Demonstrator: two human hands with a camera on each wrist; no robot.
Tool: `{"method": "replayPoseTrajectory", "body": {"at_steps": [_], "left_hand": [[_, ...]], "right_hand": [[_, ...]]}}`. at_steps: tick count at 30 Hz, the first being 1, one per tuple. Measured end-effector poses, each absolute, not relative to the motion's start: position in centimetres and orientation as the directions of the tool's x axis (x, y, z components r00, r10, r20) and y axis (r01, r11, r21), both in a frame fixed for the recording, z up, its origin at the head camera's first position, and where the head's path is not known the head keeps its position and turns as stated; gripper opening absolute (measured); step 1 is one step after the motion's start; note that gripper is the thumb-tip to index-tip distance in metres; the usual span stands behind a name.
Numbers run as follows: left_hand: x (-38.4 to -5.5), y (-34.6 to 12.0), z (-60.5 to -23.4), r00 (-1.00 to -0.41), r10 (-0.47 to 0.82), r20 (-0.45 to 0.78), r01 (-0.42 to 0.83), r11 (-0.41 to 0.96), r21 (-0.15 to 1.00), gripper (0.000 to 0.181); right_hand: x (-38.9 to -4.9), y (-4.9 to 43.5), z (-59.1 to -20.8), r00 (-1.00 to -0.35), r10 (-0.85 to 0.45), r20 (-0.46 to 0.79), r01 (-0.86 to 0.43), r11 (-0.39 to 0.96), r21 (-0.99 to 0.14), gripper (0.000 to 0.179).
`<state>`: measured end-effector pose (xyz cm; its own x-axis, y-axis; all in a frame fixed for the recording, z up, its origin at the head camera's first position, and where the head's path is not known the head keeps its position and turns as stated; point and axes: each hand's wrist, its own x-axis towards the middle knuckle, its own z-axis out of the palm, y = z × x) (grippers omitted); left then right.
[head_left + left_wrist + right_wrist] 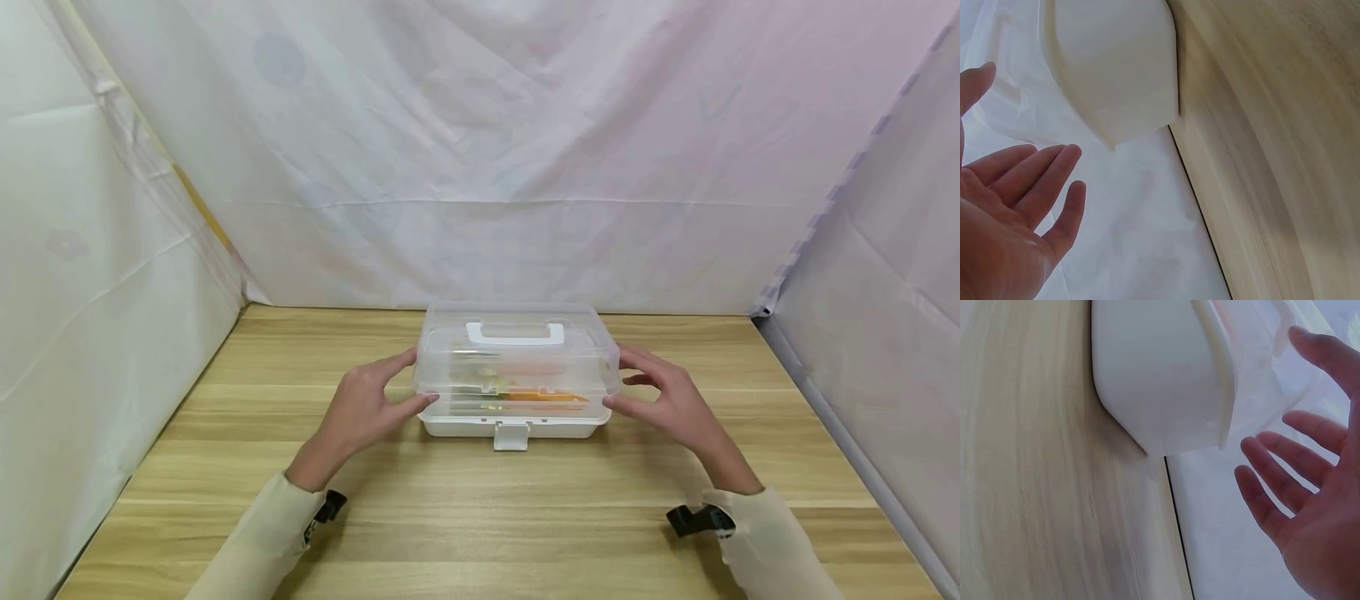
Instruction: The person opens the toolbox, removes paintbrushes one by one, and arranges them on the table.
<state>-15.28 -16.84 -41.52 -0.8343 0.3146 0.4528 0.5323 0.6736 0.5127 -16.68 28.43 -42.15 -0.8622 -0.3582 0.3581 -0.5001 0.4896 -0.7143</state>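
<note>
A translucent plastic storage box (450, 428) stands on the table. Its clear lid (517, 362), with a white handle (516, 335), sits slightly raised at the front. The front latch (512, 437) hangs loose. Several slim tools with orange handles (543, 397), perhaps brushes, show inside. My left hand (367, 404) holds the lid's left front corner, thumb in front and fingers along the side. At the opposite corner my right hand (663, 396) holds the lid likewise. The wrist views show fairly straight fingers by the lid; exact contact is hard to make out there.
Under the box is a wood-grain table (480, 517). A white cloth backdrop (480, 167) hangs behind it, with cloth at the left (90, 267) and the right (885, 208). A black strap device (701, 521) is worn at each wrist.
</note>
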Motion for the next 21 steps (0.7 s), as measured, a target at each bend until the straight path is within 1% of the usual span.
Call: {"method": "replayPoseTrajectory", "body": {"at_steps": [4,9,14,21], "left_hand": [[-15.3,-16.9,-41.4,-0.838,0.317,0.443,0.528,0.674,0.517,0.066],[-15.3,-17.0,-41.4,-0.842,0.314,0.438,0.524,0.671,0.525,0.067],[-15.3,-17.0,-41.4,-0.842,0.311,0.441,0.524,0.665,0.532,0.068],[-15.3,-17.1,-41.5,-0.843,0.304,0.444,0.523,0.658,0.541,0.069]], "right_hand": [[-17.0,28.6,-42.3,-0.856,-0.352,0.378,-0.511,0.463,-0.725,0.069],[-17.6,28.7,-42.7,-0.858,-0.328,0.395,-0.509,0.438,-0.741,0.060],[-17.9,28.7,-43.0,-0.864,-0.294,0.408,-0.502,0.443,-0.743,0.054],[-18.4,28.6,-43.2,-0.865,-0.274,0.421,-0.502,0.441,-0.744,0.051]]}}
